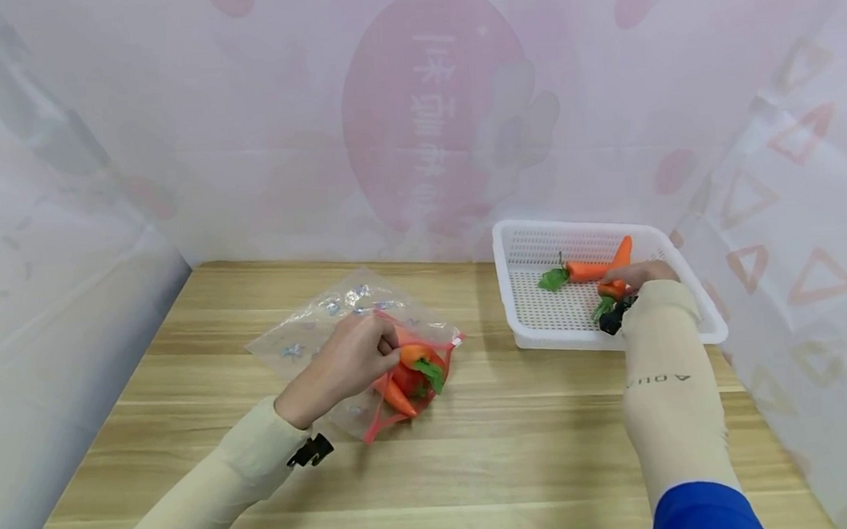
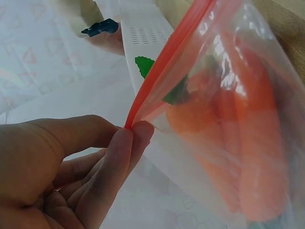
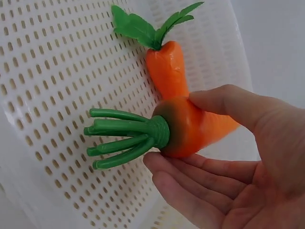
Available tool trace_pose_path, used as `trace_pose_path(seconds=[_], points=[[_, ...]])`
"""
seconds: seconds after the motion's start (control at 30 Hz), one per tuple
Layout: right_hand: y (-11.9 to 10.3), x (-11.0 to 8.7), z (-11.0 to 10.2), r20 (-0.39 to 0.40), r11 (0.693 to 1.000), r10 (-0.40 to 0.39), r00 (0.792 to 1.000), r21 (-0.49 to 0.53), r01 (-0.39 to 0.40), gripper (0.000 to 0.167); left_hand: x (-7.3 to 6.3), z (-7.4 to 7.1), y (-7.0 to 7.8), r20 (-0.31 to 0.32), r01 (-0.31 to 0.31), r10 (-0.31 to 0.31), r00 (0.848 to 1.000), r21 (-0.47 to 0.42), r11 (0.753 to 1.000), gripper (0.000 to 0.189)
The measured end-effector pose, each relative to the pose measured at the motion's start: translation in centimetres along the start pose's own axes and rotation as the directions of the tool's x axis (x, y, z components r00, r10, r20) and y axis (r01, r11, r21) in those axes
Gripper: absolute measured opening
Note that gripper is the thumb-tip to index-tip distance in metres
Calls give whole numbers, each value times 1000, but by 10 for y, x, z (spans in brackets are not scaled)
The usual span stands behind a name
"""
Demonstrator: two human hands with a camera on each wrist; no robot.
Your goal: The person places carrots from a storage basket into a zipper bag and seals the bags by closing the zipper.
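My left hand (image 1: 359, 352) pinches the red zip edge (image 2: 157, 76) of a clear plastic bag (image 1: 326, 317) between thumb and fingers. Several toy carrots (image 2: 259, 143) lie inside the bag, their orange bodies and green leaves showing through its mouth. Over in the white basket, my right hand (image 3: 238, 157) holds a toy carrot (image 3: 178, 126) with a short green stalk, thumb on top and fingers beneath. Behind it in the right wrist view is another toy carrot (image 3: 167, 67) with flat green leaves, lying in the basket.
The white perforated basket (image 1: 553, 338) stands at the back right of the wooden table (image 1: 476, 453). Pale printed cloth (image 1: 245, 146) walls in the table at the back and on both sides. Black buckles hang at both wrists.
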State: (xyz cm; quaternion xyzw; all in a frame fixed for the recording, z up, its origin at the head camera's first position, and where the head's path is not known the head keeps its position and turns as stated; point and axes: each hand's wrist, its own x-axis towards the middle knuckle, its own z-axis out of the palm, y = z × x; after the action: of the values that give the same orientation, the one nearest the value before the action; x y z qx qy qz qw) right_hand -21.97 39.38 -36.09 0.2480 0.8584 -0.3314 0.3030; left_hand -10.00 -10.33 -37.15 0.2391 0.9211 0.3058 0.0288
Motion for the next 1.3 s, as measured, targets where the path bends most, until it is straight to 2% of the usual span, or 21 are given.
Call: trace_pose_path(seconds=[0.03, 0.07, 0.13, 0.2, 0.33, 0.4, 0.47, 0.53, 0.63, 0.67, 0.77, 0.87, 0.9, 1.1, 1.3], points=[[-1, -1, 0, -27, 1000, 12, 1000, 23, -11, 69, 0, 0, 0, 1, -1, 1, 1000, 0, 1000, 11], [-1, -2, -1, -59, 999, 24, 998, 45, -22, 80, 1, 0, 0, 0, -1, 1, 1000, 2, 1000, 11], [-4, -6, -1, -101, 998, 31, 994, 62, -25, 91, 1, 1, -1, -2, -3, 3, 1000, 2, 1000, 12], [-8, -11, -4, -104, 1000, 10, 995, 17, -9, 98, 2, 1, -1, -3, -3, 3, 1000, 1, 1000, 12], [-16, -26, -9, -135, 996, -27, 991, -88, 15, 98, 3, 1, -1, 2, 1, -1, 1000, -5, 1000, 13], [-19, -31, -11, -153, 993, -56, 987, -115, 39, 94, 3, 1, -1, 5, 4, -4, 1000, -5, 1000, 12], [-23, -35, -12, -182, 992, -92, 979, -100, 74, 84, 3, 1, -1, 7, 6, -6, 1000, -4, 1000, 12], [-26, -38, -12, -190, 991, -127, 974, -68, 116, 68, 3, 1, -1, 6, 3, -3, 1000, -4, 1000, 12], [-32, -47, -11, -191, 989, -123, 974, 56, 136, 50, 3, 1, -2, 3, 1, -1, 1000, -8, 1000, 11], [-33, -51, -11, -192, 988, -133, 972, 56, 146, 46, 3, 1, -2, 3, 1, -1, 1000, -11, 1000, 11], [-39, -59, -11, -211, 984, -172, 962, 9, 178, 45, 3, 1, -2, 5, 4, -4, 1000, -13, 1000, 10], [-44, -62, -12, -218, 967, -244, 945, -124, 221, 50, 3, 2, -3, 3, 7, -6, 1000, -12, 1000, 10], [-46, -63, -12, -208, 964, -255, 944, -134, 231, 51, 3, 2, -3, 3, 7, -7, 1000, -12, 1000, 10], [-53, -68, -4, -181, 948, -279, 943, -209, 241, 54, 3, 2, -3, 3, 4, -4, 1000, -13, 1000, 9], [-55, -75, 4, -202, 914, -323, 925, -319, 250, 47, 2, 3, -3, -10, 0, -1, 1000, -15, 1000, 10]])
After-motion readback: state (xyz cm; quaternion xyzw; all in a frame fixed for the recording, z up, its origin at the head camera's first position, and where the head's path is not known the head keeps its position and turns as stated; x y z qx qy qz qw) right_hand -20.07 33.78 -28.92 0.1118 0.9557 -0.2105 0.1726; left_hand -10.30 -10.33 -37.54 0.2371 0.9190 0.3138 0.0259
